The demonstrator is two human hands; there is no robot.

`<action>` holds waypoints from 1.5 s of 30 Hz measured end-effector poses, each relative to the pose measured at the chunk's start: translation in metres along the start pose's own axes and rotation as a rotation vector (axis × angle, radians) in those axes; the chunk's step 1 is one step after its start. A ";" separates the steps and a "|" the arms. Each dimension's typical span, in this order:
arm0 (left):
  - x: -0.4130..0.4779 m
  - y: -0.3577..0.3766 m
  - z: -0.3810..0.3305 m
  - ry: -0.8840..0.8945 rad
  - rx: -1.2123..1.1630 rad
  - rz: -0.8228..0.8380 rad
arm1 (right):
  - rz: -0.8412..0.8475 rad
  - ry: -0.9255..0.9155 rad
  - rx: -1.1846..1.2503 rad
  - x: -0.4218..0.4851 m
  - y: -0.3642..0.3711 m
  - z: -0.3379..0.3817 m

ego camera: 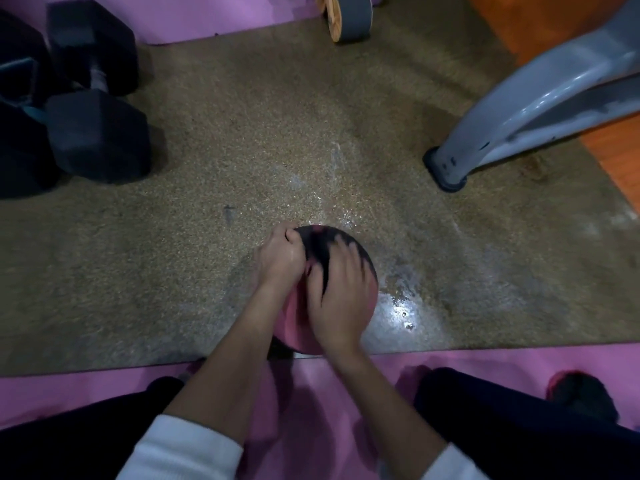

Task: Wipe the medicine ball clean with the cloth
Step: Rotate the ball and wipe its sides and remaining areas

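Observation:
The pink medicine ball [294, 320] rests on the speckled brown mat, close to my knees. A dark cloth [318, 244] is draped over its top and far side. My left hand [278, 258] is clenched on the cloth's left edge at the ball's upper left. My right hand [337, 299] lies on top of the ball with fingers spread, pressing the cloth, and a fold of it shows between thumb and fingers. The right hand is blurred by motion. Both hands and forearms hide much of the ball.
Black hex dumbbells [93, 133] lie at the left. A grey machine leg [446, 168] stands at the right, and a wood-and-grey wheel [346, 15] sits at the top. The brown mat [207, 168] has wet, shiny patches [401, 306] beside the ball. A pink mat [311, 393] lies under my legs.

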State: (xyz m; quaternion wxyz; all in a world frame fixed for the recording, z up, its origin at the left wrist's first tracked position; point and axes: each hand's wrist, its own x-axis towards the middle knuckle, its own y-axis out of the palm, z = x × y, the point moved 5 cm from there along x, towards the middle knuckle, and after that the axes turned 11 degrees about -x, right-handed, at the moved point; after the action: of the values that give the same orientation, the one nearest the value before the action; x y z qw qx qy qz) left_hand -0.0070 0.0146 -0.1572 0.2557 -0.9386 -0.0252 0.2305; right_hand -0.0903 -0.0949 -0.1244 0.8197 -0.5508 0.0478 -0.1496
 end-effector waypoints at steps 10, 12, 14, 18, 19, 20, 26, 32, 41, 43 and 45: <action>0.004 0.002 0.004 -0.055 -0.015 0.018 | 0.015 -0.072 -0.069 0.006 0.003 0.005; 0.004 0.002 0.003 -0.049 -0.017 0.009 | -0.008 -0.207 -0.049 -0.051 0.010 -0.003; 0.004 0.001 0.004 -0.014 -0.019 -0.006 | -0.011 -0.265 -0.073 -0.077 0.015 -0.011; 0.004 -0.001 0.008 0.010 -0.092 0.003 | -0.007 -0.158 -0.019 0.002 -0.001 0.006; -0.001 -0.002 0.009 0.015 -0.103 -0.007 | 0.074 -0.130 -0.002 0.026 0.000 0.006; -0.006 -0.003 0.008 0.028 -0.096 -0.025 | 0.182 -0.087 0.030 0.050 0.005 0.003; -0.029 0.007 -0.018 0.312 0.107 0.007 | 0.360 0.032 0.133 0.082 0.011 -0.002; -0.033 0.014 -0.015 0.229 0.211 0.047 | 0.474 0.064 0.241 0.095 0.020 -0.028; -0.023 0.003 -0.011 0.151 0.055 0.000 | 0.049 -0.106 0.176 0.007 -0.019 0.012; -0.028 0.007 -0.003 0.225 0.083 -0.029 | 0.190 -0.051 0.150 0.045 -0.003 0.002; -0.040 0.007 -0.003 0.223 0.085 -0.053 | 0.429 0.068 0.146 0.084 0.016 -0.009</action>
State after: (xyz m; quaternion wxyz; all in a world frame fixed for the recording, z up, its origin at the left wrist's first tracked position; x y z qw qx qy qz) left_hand -0.0417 0.0002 -0.1417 0.3024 -0.9457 -0.0116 0.1188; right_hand -0.0091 -0.1222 -0.1356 0.8682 -0.4621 0.1807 0.0064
